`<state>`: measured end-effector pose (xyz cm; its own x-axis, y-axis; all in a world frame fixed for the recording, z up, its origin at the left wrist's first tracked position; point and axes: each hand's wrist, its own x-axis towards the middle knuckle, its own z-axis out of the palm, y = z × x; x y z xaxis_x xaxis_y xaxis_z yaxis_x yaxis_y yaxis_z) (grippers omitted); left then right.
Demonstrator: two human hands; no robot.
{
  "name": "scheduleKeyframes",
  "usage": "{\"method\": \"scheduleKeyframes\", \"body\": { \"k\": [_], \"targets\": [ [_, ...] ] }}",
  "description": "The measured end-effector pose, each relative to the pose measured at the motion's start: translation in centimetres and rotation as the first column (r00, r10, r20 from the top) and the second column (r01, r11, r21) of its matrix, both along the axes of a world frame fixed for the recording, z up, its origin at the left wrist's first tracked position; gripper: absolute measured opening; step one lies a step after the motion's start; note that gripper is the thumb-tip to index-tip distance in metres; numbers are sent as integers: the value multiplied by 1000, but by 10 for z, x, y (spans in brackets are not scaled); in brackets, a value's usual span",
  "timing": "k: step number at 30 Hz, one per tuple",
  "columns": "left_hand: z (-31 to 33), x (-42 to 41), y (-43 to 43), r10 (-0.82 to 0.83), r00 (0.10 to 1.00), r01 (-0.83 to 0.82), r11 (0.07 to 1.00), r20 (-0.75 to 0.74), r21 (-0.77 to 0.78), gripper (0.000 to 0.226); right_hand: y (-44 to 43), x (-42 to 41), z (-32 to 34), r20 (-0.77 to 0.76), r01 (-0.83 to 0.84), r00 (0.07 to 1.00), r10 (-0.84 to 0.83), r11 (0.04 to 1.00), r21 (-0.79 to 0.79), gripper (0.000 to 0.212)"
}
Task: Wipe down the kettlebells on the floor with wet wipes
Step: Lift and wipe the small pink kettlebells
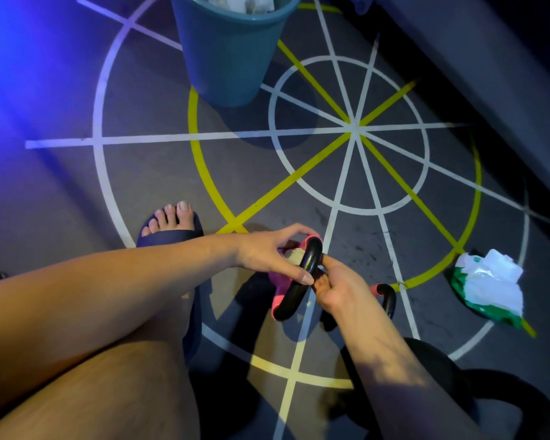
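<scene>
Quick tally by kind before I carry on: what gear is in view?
Kettlebells: 3 (held pink kettlebell, second pink kettlebell, black kettlebell)
Bucket: 1
Wipes pack: 1
Wipe in use: 1
Total: 6

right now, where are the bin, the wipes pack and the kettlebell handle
bin point(229, 58): head view, outer wall
wipes pack point(489, 290): head view, white top
kettlebell handle point(312, 255): head view, black bar

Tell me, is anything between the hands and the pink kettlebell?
Nothing visible. The left hand holds a wipe against the black handle of the kettlebell, and the right hand grips that handle directly.
</scene>
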<state>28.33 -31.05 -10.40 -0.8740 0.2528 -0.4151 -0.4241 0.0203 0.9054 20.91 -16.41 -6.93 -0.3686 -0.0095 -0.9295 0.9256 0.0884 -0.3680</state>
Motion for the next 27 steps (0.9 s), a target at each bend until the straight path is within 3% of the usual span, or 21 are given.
{"method": "scheduleKeyframes", "body": {
  "k": [4, 7, 10, 15, 20, 23, 27],
  "targets": [
    [1, -3, -2, 31, 999, -30, 999, 23, -10, 79, 5, -4, 2, -122, 36, 991, -45, 996, -75, 31],
    [3, -4, -2, 32, 999, -31, 999, 26, -22, 79, 16, 0, 14, -190, -42, 982, 10, 986, -164, 36],
    [2, -3, 0, 0, 1000, 1, 1000, 27, -24, 85, 24, 9, 24, -171, -106, 982, 77, 980, -166, 23],
    [3, -3, 2, 33, 999, -34, 999, 28, 41, 84, 14, -3, 16, -80, -17, 997, 5, 989, -144, 7],
    [2, -6, 3, 39, 998, -43, 996, 47, 84, 87, 3, -4, 4, -36, -75, 997, 73, 995, -64, 31],
    [2, -7, 2, 67, 996, -74, 992, 64, 103, 79, 3, -4, 4, -115, -41, 993, 34, 998, -58, 40],
    [8, -8, 2, 61, 995, -68, 994, 85, 85, 73, 14, -7, 22, -173, -103, 982, 80, 986, -134, 22]
  ]
}}
